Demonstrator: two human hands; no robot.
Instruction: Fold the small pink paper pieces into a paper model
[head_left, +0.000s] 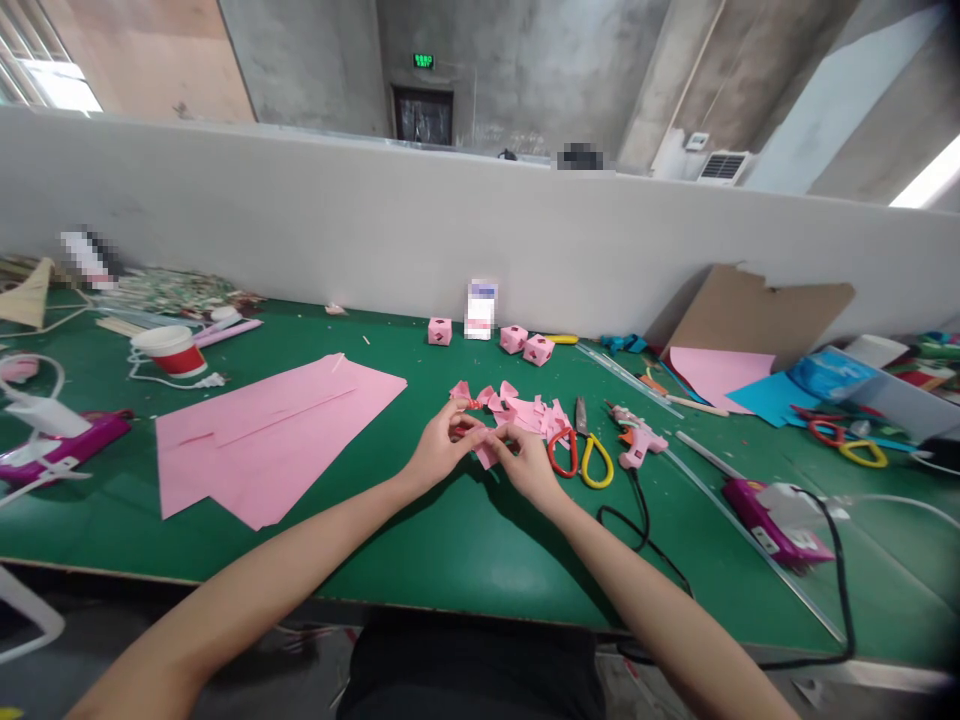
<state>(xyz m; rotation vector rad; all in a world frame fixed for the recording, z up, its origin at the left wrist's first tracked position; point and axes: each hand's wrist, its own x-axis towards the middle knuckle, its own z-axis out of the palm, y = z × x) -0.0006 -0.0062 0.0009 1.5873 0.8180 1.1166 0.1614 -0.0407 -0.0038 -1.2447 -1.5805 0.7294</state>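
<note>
My left hand (444,440) and my right hand (529,466) meet over the front middle of the table. Between their fingertips they pinch a small piece of pink paper (486,456), whose lower end hangs down. A small red-orange item (474,404) shows by my left fingers; I cannot make out what it is. Just behind the hands lies a heap of pink paper scraps (529,412). Scissors (581,450) with one red and one yellow handle rest right of my right hand. Farther back stand small pink paper boxes (440,332) with dark cutouts.
Large pink sheets (277,440) cover the left side. A pink glue gun (640,443) with a black cord lies right of the scissors. Purple power strips (776,525) sit at both sides. A paper cup (171,352) stands back left, cardboard (750,310) back right. A partition (337,230) bounds the table.
</note>
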